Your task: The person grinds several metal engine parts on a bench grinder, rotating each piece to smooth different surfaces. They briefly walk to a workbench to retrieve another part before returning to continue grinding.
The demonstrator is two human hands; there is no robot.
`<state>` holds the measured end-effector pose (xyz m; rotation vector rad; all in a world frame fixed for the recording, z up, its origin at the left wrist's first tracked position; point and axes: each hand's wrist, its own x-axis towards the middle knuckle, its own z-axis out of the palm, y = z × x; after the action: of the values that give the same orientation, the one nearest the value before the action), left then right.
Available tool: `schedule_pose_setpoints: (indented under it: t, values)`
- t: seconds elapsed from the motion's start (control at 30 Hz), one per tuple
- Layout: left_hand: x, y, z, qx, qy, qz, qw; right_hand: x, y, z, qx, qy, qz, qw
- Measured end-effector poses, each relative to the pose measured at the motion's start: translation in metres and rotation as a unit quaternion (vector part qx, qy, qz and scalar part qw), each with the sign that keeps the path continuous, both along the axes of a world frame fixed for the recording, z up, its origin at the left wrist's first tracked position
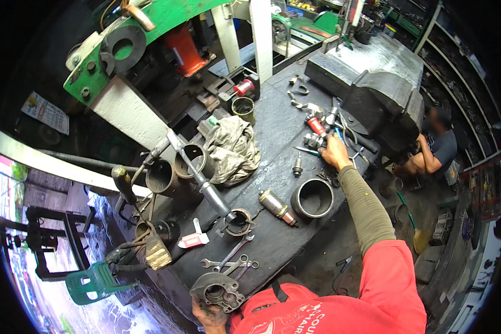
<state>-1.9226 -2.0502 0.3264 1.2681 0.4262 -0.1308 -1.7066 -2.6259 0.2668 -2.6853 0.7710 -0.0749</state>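
My left hand (210, 315) is closed around the edge of a grey cast metal housing (232, 299) with a round bore, at the near edge of the bench. Several combination spanners (224, 264) lie just beyond it. My right hand (335, 152) reaches across to a cluster of tools in front of the vise, its fingers bent together among them; what they grip is hidden. Close to those fingers are a red cylindrical tool part (317, 127) and a pair of pliers (348, 131). A small metal shaft part (298, 166) stands nearer me.
A large bench vise (379, 100) fills the far right. On the bench are a motor armature (276, 206), a thick metal ring (331, 200), a crumpled rag (234, 150) and a red-and-white packet (193, 240). A green press frame (167, 22) rises behind. Another person (437, 147) crouches at right.
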Motion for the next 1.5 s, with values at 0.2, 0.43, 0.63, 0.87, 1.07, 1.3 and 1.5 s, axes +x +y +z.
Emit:
schedule_pose_setpoints:
  t: [0.2, 0.43, 0.63, 0.87, 1.07, 1.3, 1.5]
  values:
    - [0.008, 0.008, 0.007, 0.007, 0.009, 0.080, 0.997, 0.002, -0.009, -0.014, -0.051, 0.021, 0.018, 0.998]
    - [0.010, 0.001, 0.002, -0.176, 0.070, 0.143, 0.972, 0.002, -0.007, -0.004, 0.022, 0.046, -0.028, 0.998]
    - [-0.016, 0.016, -0.005, -0.241, 0.049, 0.104, 0.964, 0.012, 0.003, 0.014, -0.022, 0.008, -0.037, 0.999]
    - [-0.019, 0.019, -0.013, -0.120, 0.015, 0.107, 0.987, 0.001, -0.006, 0.052, 0.263, -0.163, -0.124, 0.943]
    - [0.001, -0.002, -0.012, -0.186, 0.051, 0.090, 0.977, -0.084, 0.071, 0.141, 0.370, -0.252, 0.004, 0.894]
    - [0.023, -0.049, -0.014, -0.292, 0.109, -0.014, 0.950, -0.189, 0.251, 0.143, 0.591, -0.169, 0.048, 0.787]
    - [0.014, -0.052, -0.005, -0.392, 0.095, -0.066, 0.913, -0.229, 0.358, 0.099, 0.435, -0.185, 0.137, 0.871]
